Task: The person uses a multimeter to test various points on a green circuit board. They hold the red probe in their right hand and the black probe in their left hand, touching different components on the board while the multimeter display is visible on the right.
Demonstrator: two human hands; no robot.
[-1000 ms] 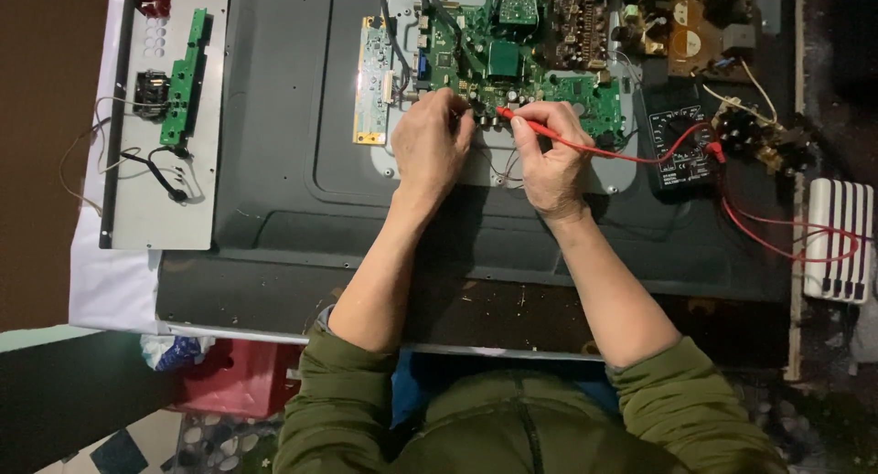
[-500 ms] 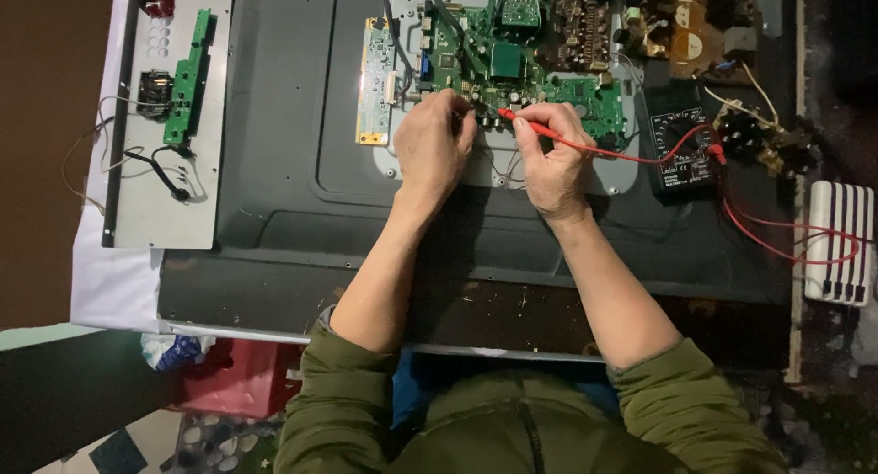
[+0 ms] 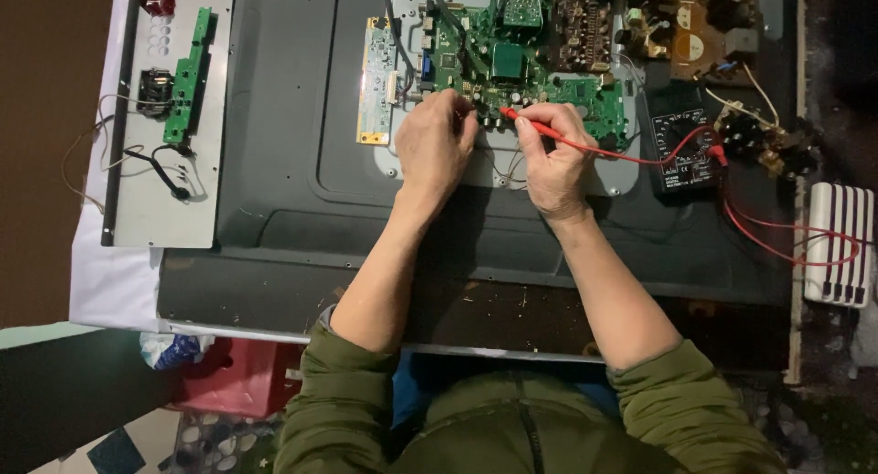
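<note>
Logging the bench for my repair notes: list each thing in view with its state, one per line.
Green circuit board: bare, lying flat on the panel.
Red probe: pinched in right hand, tip on the board.
Left hand: fingers down at the board's edge; any grip hidden.
Black multimeter: red lead plugged in.
Grey back panel: lying flat.

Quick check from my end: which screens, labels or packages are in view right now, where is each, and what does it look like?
Multimeter: right of the green circuit board, black, rectangular, dial face with pale markings; its display is not legible.
Red probe: held in the right hand, tip on the board.
White ribbed box: far right edge, rectangular, dark stripes.
Blue-and-white wrapper: lower left, beneath the bench edge, crumpled.
</note>
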